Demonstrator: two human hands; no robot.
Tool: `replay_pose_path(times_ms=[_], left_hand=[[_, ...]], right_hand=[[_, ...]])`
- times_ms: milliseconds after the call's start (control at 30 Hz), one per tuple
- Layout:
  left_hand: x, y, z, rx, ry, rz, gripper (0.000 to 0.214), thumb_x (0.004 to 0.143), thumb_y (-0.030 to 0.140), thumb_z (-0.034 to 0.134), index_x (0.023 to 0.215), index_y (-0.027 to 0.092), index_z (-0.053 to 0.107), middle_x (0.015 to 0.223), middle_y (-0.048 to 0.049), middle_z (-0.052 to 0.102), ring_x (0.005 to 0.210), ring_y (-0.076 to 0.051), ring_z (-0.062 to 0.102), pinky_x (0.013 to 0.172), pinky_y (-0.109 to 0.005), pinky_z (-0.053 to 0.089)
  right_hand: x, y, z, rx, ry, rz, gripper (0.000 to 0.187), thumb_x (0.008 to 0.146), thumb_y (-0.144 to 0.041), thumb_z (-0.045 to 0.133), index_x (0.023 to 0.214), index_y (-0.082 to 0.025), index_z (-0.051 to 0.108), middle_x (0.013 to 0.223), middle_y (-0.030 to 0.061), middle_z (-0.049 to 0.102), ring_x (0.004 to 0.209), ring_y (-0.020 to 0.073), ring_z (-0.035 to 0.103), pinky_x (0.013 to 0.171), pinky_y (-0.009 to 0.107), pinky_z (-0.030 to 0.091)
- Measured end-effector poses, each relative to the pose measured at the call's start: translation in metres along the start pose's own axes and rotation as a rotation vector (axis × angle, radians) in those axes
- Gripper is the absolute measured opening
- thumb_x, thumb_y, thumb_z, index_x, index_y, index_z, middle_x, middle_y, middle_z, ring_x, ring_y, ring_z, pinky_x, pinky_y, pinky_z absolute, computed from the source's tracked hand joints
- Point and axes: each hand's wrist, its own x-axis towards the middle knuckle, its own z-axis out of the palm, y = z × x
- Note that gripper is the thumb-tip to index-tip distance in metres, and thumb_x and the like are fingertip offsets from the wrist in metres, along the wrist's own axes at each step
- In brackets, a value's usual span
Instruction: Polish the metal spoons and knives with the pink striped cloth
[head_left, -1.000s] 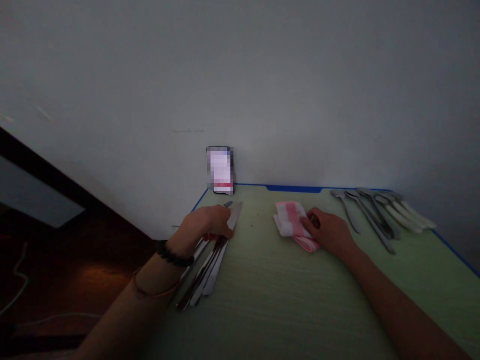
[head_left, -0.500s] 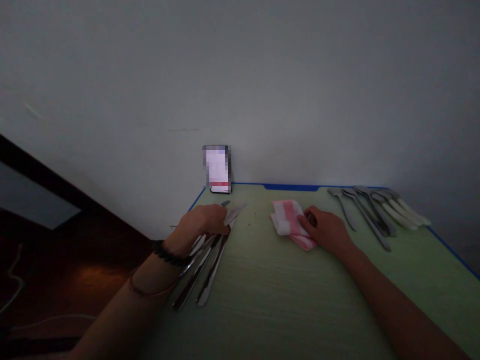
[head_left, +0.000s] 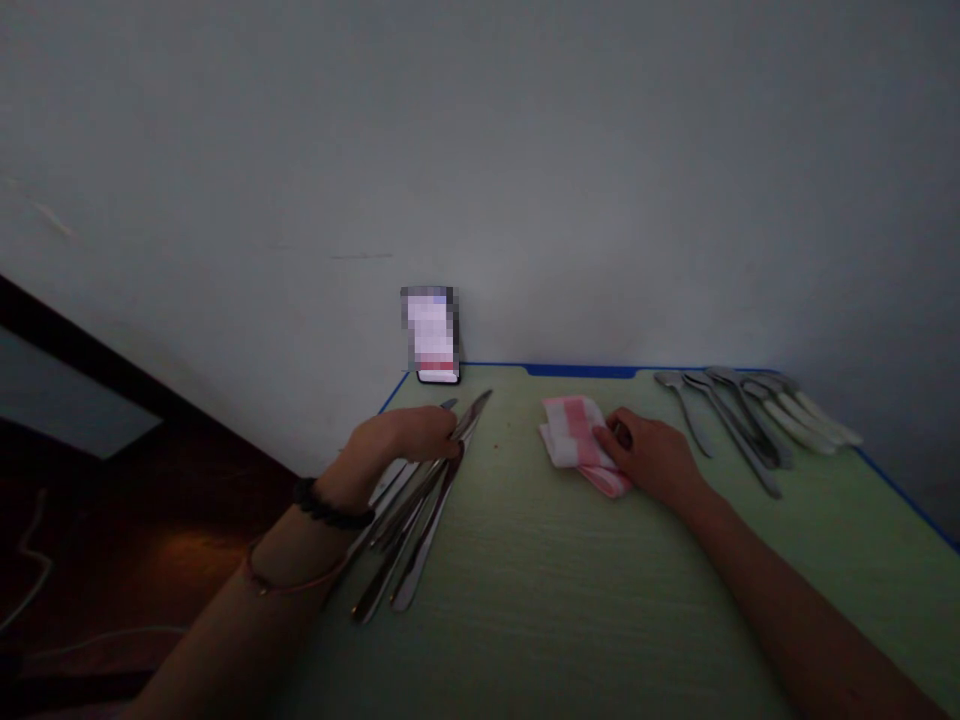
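Note:
My left hand (head_left: pixel 416 435) is closed on a table knife (head_left: pixel 474 408), its blade pointing away toward the wall. Below and around that hand lie several more metal knives (head_left: pixel 411 580), their handles toward me and partly covered by my wrist. My right hand (head_left: pixel 651 455) pinches the right edge of a folded pink-and-white cloth (head_left: pixel 576 435), which rests on the green table (head_left: pixel 540 600). To the right of this hand, several spoons (head_left: pixel 731 430) lie side by side, some metal and some with white handles (head_left: pixel 814 425).
A phone (head_left: pixel 433 335) with a lit, blurred screen leans against the grey wall (head_left: pixel 562 180) at the table's back left. Blue edging (head_left: pixel 581 371) runs along the table's border. White cables (head_left: pixel 34 570) lie on the dark floor at the left.
The knife in my left hand has turned, its blade showing narrower now. My left hand has shifted slightly left. My right hand and the cloth look almost the same.

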Motion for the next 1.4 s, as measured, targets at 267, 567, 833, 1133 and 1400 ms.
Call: replay_pose_path(times_ms=[267,567,833,1133,1400], left_hand=[[0.001,0.002,-0.005,-0.036,0.031,0.060,0.026,0.079,0.028,0.042,0.080,0.011,0.061,0.076,-0.0104,0.067,0.062,-0.017,0.060,0.055,-0.024,0.042],[-0.007,0.021,-0.005,-0.165,-0.099,0.117,0.020,0.077,0.022,0.043,0.073,0.011,0.059,0.060,-0.0070,0.067,0.051,-0.016,0.063,0.049,-0.021,0.044],[0.003,0.007,0.003,-0.167,-0.072,0.062,0.025,0.077,0.025,0.044,0.062,0.012,0.059,0.060,-0.0105,0.068,0.051,-0.019,0.063,0.050,-0.025,0.045],[0.006,0.010,0.002,-0.286,0.052,0.096,0.019,0.079,0.028,0.043,0.075,0.013,0.055,0.063,-0.0079,0.066,0.048,-0.017,0.060,0.049,-0.025,0.042],[0.007,0.043,0.013,-0.595,0.130,0.159,0.021,0.085,0.038,0.037,0.088,0.018,0.043,0.064,-0.0024,0.063,0.045,-0.017,0.061,0.041,-0.022,0.039]], right_hand=[[0.001,0.000,0.000,-0.003,-0.004,0.009,0.032,0.084,-0.048,0.037,0.085,-0.022,0.057,0.070,0.0015,0.065,0.063,0.0152,0.057,0.053,0.025,0.028],[0.001,0.000,0.000,-0.021,0.011,0.008,0.031,0.083,-0.047,0.039,0.083,-0.022,0.057,0.070,0.0013,0.064,0.061,0.0145,0.055,0.051,0.025,0.026],[0.001,0.002,0.002,-0.007,0.020,0.001,0.031,0.083,-0.047,0.040,0.081,-0.022,0.057,0.068,0.0011,0.064,0.060,0.0148,0.055,0.051,0.024,0.026],[0.001,0.002,0.005,-0.001,0.101,-0.034,0.027,0.083,-0.043,0.042,0.095,-0.022,0.056,0.076,0.0015,0.063,0.062,0.0144,0.054,0.052,0.024,0.030],[0.003,-0.001,0.004,-0.156,0.202,-0.280,0.031,0.089,-0.032,0.033,0.091,-0.018,0.060,0.085,0.0079,0.058,0.082,0.0184,0.051,0.075,0.030,0.034]])
